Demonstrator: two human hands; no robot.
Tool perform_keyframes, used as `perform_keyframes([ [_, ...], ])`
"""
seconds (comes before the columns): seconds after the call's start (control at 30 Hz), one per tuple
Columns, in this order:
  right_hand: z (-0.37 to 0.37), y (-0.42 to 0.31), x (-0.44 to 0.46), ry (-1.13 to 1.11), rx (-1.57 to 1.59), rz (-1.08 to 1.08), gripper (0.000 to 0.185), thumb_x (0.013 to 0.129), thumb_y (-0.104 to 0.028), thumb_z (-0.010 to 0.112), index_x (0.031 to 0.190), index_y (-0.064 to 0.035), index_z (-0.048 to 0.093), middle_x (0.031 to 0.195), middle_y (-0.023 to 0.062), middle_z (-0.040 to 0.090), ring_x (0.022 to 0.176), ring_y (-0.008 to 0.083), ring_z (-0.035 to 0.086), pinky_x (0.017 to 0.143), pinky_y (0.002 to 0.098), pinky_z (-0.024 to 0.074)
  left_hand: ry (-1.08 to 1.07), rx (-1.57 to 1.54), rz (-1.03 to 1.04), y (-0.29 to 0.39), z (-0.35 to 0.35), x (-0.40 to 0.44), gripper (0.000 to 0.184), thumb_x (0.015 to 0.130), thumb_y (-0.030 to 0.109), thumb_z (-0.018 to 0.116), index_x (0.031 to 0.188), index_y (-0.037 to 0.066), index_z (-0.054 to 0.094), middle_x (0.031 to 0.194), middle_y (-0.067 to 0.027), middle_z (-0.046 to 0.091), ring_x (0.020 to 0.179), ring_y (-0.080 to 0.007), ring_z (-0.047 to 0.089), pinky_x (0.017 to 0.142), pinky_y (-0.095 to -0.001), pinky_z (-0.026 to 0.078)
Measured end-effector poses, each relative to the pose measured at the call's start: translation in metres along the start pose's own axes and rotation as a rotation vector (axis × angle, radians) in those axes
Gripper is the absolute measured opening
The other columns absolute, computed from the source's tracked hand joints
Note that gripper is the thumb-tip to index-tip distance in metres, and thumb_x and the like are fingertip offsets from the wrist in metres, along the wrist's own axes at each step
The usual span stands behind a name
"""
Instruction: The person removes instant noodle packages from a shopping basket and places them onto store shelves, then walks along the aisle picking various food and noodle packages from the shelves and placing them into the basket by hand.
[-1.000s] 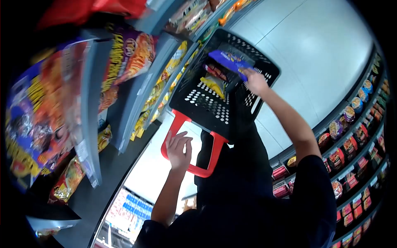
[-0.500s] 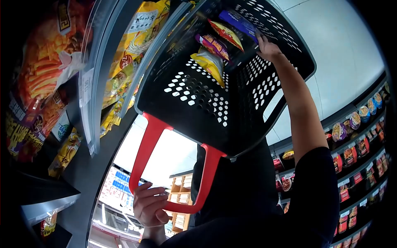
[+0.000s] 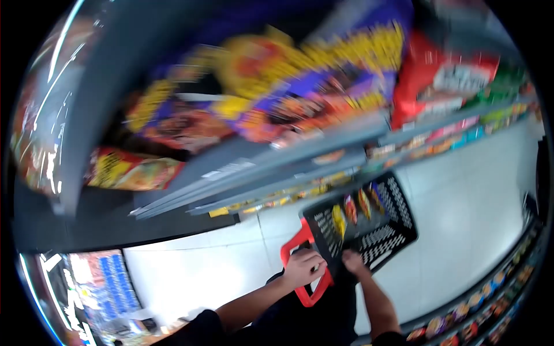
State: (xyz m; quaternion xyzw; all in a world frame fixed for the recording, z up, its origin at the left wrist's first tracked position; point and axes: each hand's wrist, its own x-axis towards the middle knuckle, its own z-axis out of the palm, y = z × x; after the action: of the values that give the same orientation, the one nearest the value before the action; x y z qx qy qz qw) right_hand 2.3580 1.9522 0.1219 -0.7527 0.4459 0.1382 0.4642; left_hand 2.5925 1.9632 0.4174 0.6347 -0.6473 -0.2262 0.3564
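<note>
A black basket point(image 3: 323, 216) with a red handle point(image 3: 285, 251) hangs low in front of the body. Inside it several snack-like packets stand side by side: a yellow one point(image 3: 339, 220), a red one point(image 3: 350, 209), another red and yellow one point(image 3: 364, 203) and a purple-blue one point(image 3: 377, 197). My left hand point(image 3: 304, 269) has its fingers curled at the red handle. By the near side of the basket is my right hand point(image 3: 353, 261), blurred, away from the packets; its fingers are too smeared to read.
A shelf point(image 3: 340, 141) runs overhead with large purple packets point(image 3: 311, 109) and a red packet point(image 3: 438, 78). Lower shelf edges hold more packets. At the lower right, another shelf point(image 3: 461, 314) carries rows of cups. Pale floor point(image 3: 461, 190) lies between them.
The view has swung towards the shelf, and the basket looks smaller and lower. My right hand has let go of the purple-blue packet and come out of the basket. My left hand moved onto the handle.
</note>
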Motion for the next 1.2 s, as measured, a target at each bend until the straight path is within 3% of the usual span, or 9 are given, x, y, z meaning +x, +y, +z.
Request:
perform_keyframes([
  [0.07,-0.029,-0.069,-0.033,-0.051,0.884,0.114,0.03,0.085,-0.006,0.056,0.115,-0.001,0.058,0.103,0.0095,0.065,0.093,0.0199,0.065,0.076,0.0319,0.0543,-0.034,-0.038,-0.061,-0.001,-0.002,-0.007,0.005,0.078,0.01,0.066,0.077,0.007,0.061,0.076,-0.0052,0.061,0.07,-0.024,0.061,0.064,-0.0325,0.049],
  [0.13,-0.055,-0.137,-0.061,0.031,1.251,0.111,0.029,0.091,-0.01,0.057,0.118,0.0001,0.055,0.105,0.007,0.064,0.098,0.0167,0.062,0.079,0.0295,0.053,0.005,-0.202,-0.109,-0.001,-0.016,-0.007,0.007,0.082,0.011,0.064,0.079,0.005,0.061,0.078,-0.0078,0.061,0.072,-0.0251,0.062,0.065,-0.0327,0.049],
  [0.27,-0.114,-0.236,-0.096,0.227,0.884,-0.227,0.026,0.096,-0.017,0.056,0.116,-0.0008,0.057,0.103,0.0066,0.065,0.097,0.0152,0.061,0.083,0.0282,0.0494,0.21,-0.293,0.062,0.025,-0.123,0.009,0.007,0.084,0.008,0.062,0.08,0.002,0.062,0.077,-0.0089,0.062,0.074,-0.0251,0.063,0.064,-0.0338,0.05],
  [0.37,-0.166,-0.307,-0.109,0.318,0.861,-0.348,0.025,0.098,-0.018,0.053,0.116,-0.0003,0.057,0.104,0.0077,0.067,0.095,0.0161,0.063,0.085,0.0275,0.0487,0.532,-0.022,0.341,0.075,-0.301,0.01,0.005,0.079,0.004,0.064,0.074,0.005,0.063,0.08,-0.0088,0.066,0.072,-0.0241,0.064,0.063,-0.0329,0.051],
  [0.47,-0.232,-0.395,-0.124,0.353,0.705,-0.567,0.016,0.097,-0.006,0.05,0.107,0.0019,0.06,0.101,0.0081,0.067,0.097,0.0156,0.062,0.091,0.0286,0.0464,0.86,0.025,0.498,0.123,-0.471,-0.014,0.021,0.095,0.011,0.049,0.081,0.002,0.061,0.077,-0.0075,0.064,0.072,-0.0181,0.062,0.07,-0.0327,0.05],
  [0.63,-0.322,-0.571,-0.182,0.412,0.279,-1.053,0.017,0.09,0.0,0.054,0.105,0.0005,0.062,0.1,0.012,0.067,0.092,0.0192,0.065,0.082,0.0284,0.0493,1.117,-0.188,0.286,0.123,-0.63,-0.006,0.02,0.096,0.014,0.052,0.108,-0.001,0.058,0.101,-0.0095,0.064,0.101,-0.016,0.061,0.09,-0.0283,0.047],
  [0.77,-0.361,-0.693,-0.217,0.717,-0.06,-1.496,0.024,0.086,0.004,0.055,0.109,0.0015,0.061,0.119,0.0174,0.062,0.111,0.0294,0.06,0.095,0.0352,0.0454,0.941,-0.018,0.044,0.088,-0.666,0.02,0.041,0.094,0.028,0.058,0.122,-0.002,0.053,0.118,-0.0109,0.06,0.108,-0.0194,0.059,0.095,-0.0318,0.044],
  [0.93,-0.371,-0.777,-0.211,1.027,-0.232,-1.473,0.036,0.085,-0.005,0.058,0.121,-0.0043,0.054,0.139,0.024,0.04,0.125,0.0391,0.047,0.1,0.0409,0.0427,0.744,0.082,-0.03,0.121,-0.644,0.046,0.088,0.086,0.045,0.067,0.139,-0.013,0.027,0.125,-0.0261,0.053,0.115,-0.027,0.056,0.097,-0.0357,0.044],
  [1.2,-0.362,-0.762,-0.199,1.073,-0.014,-1.55,0.075,0.081,-0.003,0.063,0.142,0.0044,0.021,0.146,0.0258,0.026,0.136,0.039,0.029,0.113,0.0443,0.0242,0.765,-0.068,0.049,0.118,-0.619,0.008,0.041,0.087,0.026,0.069,0.116,-0.001,0.056,0.105,-0.0088,0.064,0.098,-0.0134,0.058,0.087,-0.0275,0.047],
])
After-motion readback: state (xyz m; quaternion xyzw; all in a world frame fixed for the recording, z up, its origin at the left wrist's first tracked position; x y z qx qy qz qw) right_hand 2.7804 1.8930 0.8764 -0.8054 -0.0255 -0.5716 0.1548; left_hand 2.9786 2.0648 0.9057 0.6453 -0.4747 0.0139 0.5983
